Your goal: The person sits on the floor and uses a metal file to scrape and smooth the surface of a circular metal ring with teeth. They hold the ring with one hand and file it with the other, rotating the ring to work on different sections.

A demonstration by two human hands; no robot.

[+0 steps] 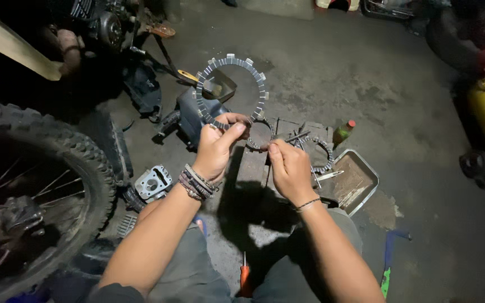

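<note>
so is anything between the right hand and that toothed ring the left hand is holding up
Nothing visible. The left hand pinches the toothed ring at its lower edge, and the right hand sits just beside it, fingertips at a second, smaller ring between the two hands.

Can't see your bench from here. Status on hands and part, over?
Left hand holds toothed ring up by its lower edge. Right hand pinches near a second ring. Metal tray and green bottle beyond; nothing blocking.
</note>
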